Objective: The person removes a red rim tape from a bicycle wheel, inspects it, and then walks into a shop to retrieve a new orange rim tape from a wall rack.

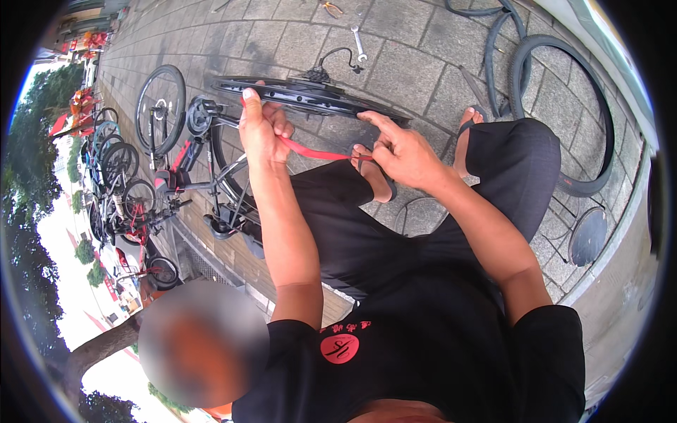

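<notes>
A bare black bicycle wheel (282, 97) stands edge-on before me, a short black cable curling up from its hub (315, 76). My left hand (266, 130) is closed at the rim's left part, thumb up against it, with a red rim strip (317, 151) running through the fingers. From there the strip spans across to my right hand (407, 154), whose curled fingers hold its other visible part. The right index finger reaches out and touches the rim's right part. Where exactly the fingers pinch the strip is partly hidden.
Beyond the wheel, a spanner (359, 44) and pliers (331, 9) lie on the paving. At right are a loose tyre (612, 134) and a black inner tube (489, 63). A partly dismantled bicycle (185, 158) lies left, more bicycles behind. Another person (204, 345) is at lower left.
</notes>
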The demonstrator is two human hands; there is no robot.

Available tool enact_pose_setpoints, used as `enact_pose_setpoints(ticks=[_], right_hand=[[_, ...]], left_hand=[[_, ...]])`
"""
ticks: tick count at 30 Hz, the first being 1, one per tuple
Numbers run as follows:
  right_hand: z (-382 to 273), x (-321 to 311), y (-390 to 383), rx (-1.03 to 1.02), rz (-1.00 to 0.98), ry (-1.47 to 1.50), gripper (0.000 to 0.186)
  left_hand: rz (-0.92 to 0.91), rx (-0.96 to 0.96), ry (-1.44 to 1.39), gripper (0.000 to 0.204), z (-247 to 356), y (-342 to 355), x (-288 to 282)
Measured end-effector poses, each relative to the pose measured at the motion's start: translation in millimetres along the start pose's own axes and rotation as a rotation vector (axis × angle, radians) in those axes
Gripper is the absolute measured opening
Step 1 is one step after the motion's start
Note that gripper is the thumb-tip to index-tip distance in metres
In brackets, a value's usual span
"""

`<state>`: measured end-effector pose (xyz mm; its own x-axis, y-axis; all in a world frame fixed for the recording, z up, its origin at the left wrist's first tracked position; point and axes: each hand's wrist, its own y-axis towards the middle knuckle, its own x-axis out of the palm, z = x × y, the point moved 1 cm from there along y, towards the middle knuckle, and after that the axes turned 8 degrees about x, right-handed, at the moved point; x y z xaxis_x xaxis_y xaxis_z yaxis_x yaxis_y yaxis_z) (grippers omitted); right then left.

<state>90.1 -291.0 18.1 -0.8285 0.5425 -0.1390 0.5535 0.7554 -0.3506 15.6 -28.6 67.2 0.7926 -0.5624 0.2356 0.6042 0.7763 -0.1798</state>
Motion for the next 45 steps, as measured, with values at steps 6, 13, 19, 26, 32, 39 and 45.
enact_pose_setpoints(ticks=[6, 13, 19, 26, 32, 39, 45], right_hand=[[17.4, 2.9, -2.3, -0.039, 0.096, -0.001, 0.052], [34.5, 5.7, -6.1, 0.048, 0.402, -0.199, 0.040], [37.9, 5.0, -6.9, 0.083, 0.395, -0.314, 0.039], [46.0, 9.1, -11.3, 0.058, 0.312, -0.344, 0.038], [51.1, 20.1, -14.2, -0.006, 0.219, -0.374, 0.036], [51.4, 25.6, -15.4, -0.022, 0.202, -0.354, 0.034], [42.5, 21.5, -12.6, 0.030, 0.138, -0.356, 0.034]], left_hand=[[-0.010, -0.005, 0.000, 0.045, 1.3, 0.3, -0.9], [-0.043, -0.019, -0.003, 0.045, 0.5, 3.6, -4.4], [-0.062, -0.025, 0.000, 0.045, 4.8, 0.8, -4.3], [-0.111, -0.095, -0.004, 0.045, 12.3, 2.7, -13.3], [-0.155, -0.148, 0.018, 0.046, 22.0, 3.5, -27.5], [-0.193, -0.158, 0.000, 0.047, 19.8, 4.5, -39.2], [-0.160, -0.169, 0.110, 0.051, 28.4, -0.3, -39.2]])
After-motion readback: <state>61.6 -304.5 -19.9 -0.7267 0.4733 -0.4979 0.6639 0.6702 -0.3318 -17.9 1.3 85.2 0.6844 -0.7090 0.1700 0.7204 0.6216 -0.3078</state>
